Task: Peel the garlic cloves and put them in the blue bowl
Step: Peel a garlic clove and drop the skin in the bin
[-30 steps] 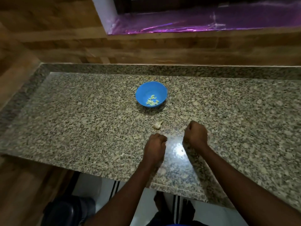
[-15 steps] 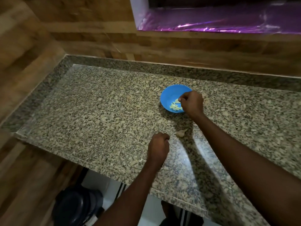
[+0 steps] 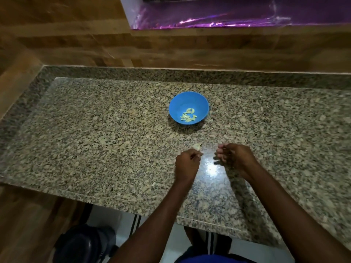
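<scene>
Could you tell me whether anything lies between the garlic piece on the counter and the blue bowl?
Nothing visible does. The pale garlic piece lies on the speckled granite counter just beyond the left hand, and only bare counter separates it from the round blue plastic bowl further back.

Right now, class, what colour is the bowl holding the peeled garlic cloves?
Blue: the bowl, seen best in the head view.

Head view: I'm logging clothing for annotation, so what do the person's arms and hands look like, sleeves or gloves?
Both forearms are bare to the frame's edge: no sleeves show. The left hand and right hand wear no gloves, and no rings or watch are visible.
</scene>
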Action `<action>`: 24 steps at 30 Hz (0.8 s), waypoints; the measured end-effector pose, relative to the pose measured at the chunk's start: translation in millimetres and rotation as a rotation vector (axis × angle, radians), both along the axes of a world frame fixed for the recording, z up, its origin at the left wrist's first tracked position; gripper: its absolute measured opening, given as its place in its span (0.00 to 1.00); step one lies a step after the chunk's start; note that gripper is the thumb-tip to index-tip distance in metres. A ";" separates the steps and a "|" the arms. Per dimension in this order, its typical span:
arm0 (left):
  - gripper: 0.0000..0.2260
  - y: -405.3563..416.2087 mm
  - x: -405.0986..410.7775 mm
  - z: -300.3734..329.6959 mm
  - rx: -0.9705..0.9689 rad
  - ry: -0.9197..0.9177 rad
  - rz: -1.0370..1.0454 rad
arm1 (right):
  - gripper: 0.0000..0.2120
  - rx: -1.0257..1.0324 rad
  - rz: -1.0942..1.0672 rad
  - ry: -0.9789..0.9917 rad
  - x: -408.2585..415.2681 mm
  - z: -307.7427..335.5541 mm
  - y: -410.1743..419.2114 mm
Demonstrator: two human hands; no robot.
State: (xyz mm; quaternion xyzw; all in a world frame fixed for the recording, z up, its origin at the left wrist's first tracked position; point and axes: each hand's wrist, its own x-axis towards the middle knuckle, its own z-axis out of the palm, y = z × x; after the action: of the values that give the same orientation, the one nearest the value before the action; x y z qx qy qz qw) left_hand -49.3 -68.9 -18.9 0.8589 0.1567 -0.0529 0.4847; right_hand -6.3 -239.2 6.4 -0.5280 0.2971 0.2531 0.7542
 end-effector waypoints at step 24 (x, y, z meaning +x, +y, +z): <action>0.15 -18.1 7.4 5.9 -0.156 0.032 -0.135 | 0.04 -0.916 0.344 -0.472 -25.2 -25.3 -8.0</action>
State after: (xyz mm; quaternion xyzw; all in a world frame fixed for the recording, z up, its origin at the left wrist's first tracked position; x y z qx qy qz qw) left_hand -41.9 -87.0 -13.1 0.8261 0.1017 -0.1111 0.5430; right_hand -31.5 -247.2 -19.0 -0.8862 0.1086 0.0921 0.4409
